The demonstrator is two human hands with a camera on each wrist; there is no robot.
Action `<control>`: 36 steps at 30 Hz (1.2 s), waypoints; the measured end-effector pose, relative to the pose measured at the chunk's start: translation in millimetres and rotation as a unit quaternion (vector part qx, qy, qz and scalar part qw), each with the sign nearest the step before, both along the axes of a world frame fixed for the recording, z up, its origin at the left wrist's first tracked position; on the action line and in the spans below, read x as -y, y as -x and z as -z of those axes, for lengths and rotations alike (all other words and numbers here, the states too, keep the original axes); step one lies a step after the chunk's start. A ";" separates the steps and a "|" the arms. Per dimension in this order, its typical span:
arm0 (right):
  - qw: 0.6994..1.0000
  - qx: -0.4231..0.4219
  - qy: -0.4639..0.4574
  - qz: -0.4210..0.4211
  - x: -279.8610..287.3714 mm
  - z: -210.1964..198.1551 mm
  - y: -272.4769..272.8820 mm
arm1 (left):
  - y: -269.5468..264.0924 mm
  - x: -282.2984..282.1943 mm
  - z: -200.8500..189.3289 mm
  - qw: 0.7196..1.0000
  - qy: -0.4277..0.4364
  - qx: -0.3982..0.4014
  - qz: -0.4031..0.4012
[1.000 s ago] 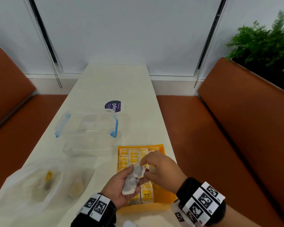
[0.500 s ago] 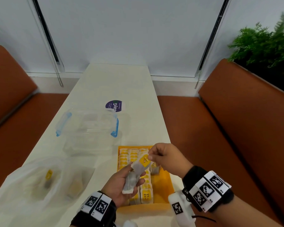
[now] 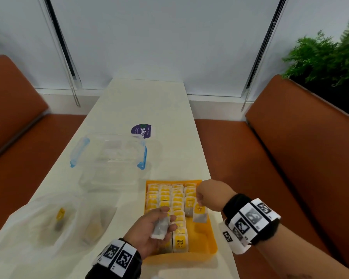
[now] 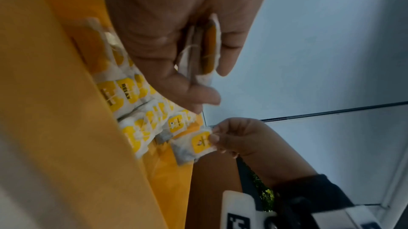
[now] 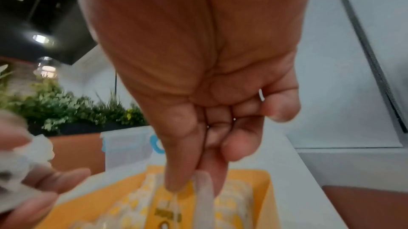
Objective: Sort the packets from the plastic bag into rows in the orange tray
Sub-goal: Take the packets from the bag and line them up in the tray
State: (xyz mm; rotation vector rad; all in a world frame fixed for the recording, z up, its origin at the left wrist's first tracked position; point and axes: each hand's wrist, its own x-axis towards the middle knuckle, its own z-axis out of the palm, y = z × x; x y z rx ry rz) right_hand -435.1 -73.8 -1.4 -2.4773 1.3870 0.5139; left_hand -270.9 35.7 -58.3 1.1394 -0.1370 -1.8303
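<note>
The orange tray lies near the table's front right edge, holding several rows of white packets with yellow labels. My right hand pinches one packet by its top edge; it hangs over the tray's rightmost row. In the left wrist view the same packet dangles from my thumb and forefinger. My left hand is palm up beside the tray and holds a small stack of packets, seen edge-on in the left wrist view as packets. The plastic bag lies at the left with a few packets inside.
A clear plastic box with blue clips stands behind the tray and bag. A purple round sticker lies farther back on the white table. Orange benches flank the table; a green plant stands at the right.
My right hand took one packet from the stack in my left hand and carried it right and down over the tray's right row. The left hand stayed beside the tray.
</note>
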 end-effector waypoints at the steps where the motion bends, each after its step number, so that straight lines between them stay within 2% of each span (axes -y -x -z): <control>1: 1.000 -0.016 -0.008 -0.006 2.6 7.9 -4.2 | -0.3 -0.2 0.1 1.000 0.003 -0.004 0.000; 5: 0.999 -0.035 -0.036 -0.002 12.4 26.6 -18.9 | -1.2 -0.1 -0.3 1.000 0.004 -0.014 0.012; 12: 0.999 -0.027 0.006 0.017 22.2 33.5 -27.6 | -7.2 -4.3 0.3 0.999 0.009 -0.035 0.025; 15: 0.998 -0.037 -0.052 0.017 24.9 28.1 -25.7 | -10.7 -3.7 1.3 0.999 0.012 -0.041 0.023; 18: 0.991 -0.048 -0.123 -0.019 22.1 22.8 -21.5 | -11.7 -2.2 2.1 0.999 0.011 -0.037 0.026; 22: 0.984 -0.061 -0.161 -0.033 22.0 25.3 -18.1 | -9.9 0.0 3.2 0.999 0.011 -0.035 0.027; 29: 0.998 -0.049 -0.016 0.046 32.5 46.3 -27.9 | -7.2 -0.3 2.2 0.998 0.023 -0.049 0.034; 36: 0.998 -0.053 0.026 0.035 31.3 48.5 -27.8 | -8.0 -0.5 4.6 0.997 0.041 -0.035 0.050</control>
